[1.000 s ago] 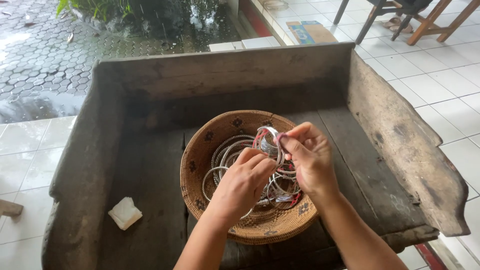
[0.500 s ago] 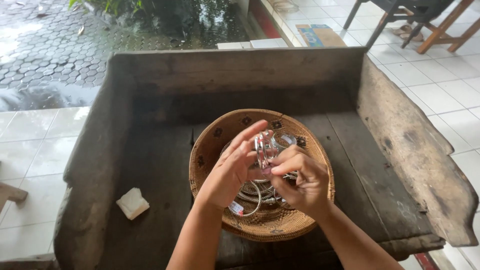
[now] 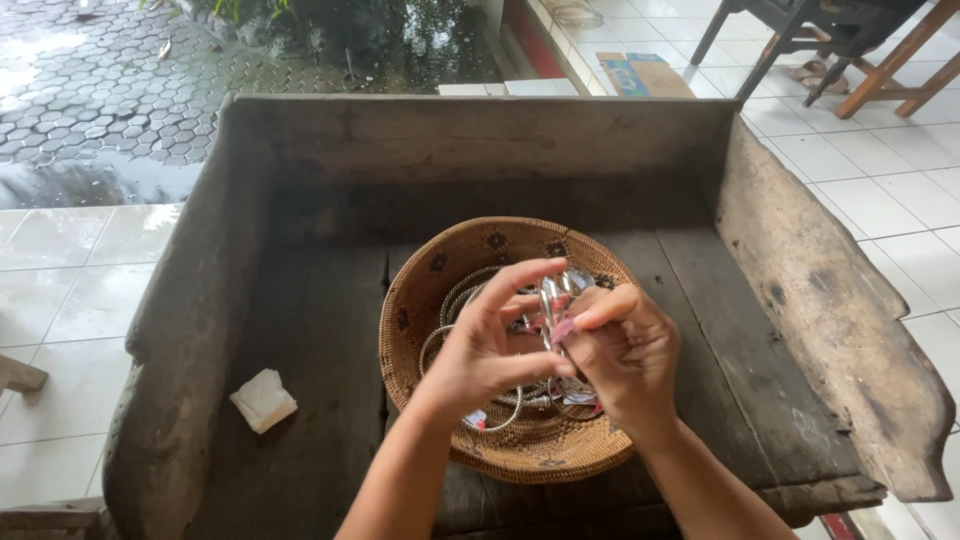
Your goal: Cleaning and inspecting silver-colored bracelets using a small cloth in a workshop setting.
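Silver bangles [image 3: 552, 300] are pinched upright between left hand [image 3: 490, 345] and right hand [image 3: 620, 350] over the woven basket [image 3: 420, 310]; more remain inside, unsorted.

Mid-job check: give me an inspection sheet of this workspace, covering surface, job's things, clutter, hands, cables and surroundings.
Surface: dark wooden trough, worn, with raised sides.
Job's things: silver bangles held over a woven basket with more bangles inside.
Clutter: folded white cloth left of the basket.
Hands: left hand and right hand both pinch the bangles.
Cables: nothing seen.
Surroundings: white floor tiles, wet paving, wooden chair legs.
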